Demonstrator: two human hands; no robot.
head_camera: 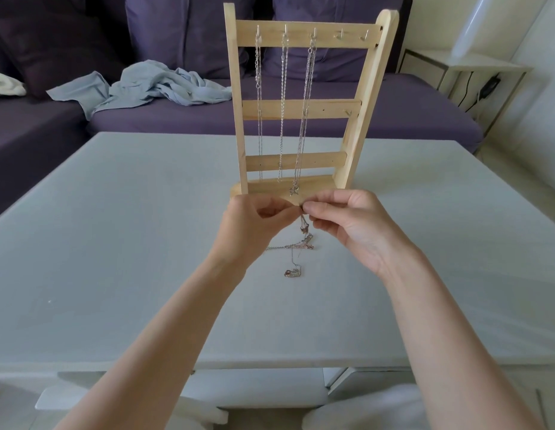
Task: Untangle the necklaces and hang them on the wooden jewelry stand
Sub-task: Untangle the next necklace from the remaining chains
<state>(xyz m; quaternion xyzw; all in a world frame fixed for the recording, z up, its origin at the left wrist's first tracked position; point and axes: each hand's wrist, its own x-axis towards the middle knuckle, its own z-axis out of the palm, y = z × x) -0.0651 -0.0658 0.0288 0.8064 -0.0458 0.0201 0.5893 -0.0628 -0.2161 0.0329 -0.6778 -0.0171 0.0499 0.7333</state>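
Note:
A pale wooden jewelry stand [301,108] stands upright at the middle of the grey table [114,243]. Three silver necklaces hang from its top hooks: the left chain [258,113], the middle chain [282,113] and the right chain [304,119], which ends in a small pendant at the base. Two top hooks on the right are bare. Just in front of the base, my left hand [254,228] and my right hand [347,225] meet and pinch the top of a tangled thin necklace [296,248]. Its lower part trails onto the table, with a small pendant at the end.
Behind the table runs a purple sofa [394,110] with a crumpled light blue cloth [152,85] on it. A white side table [474,69] with dangling cables stands at the right. The table's near edge is below my forearms.

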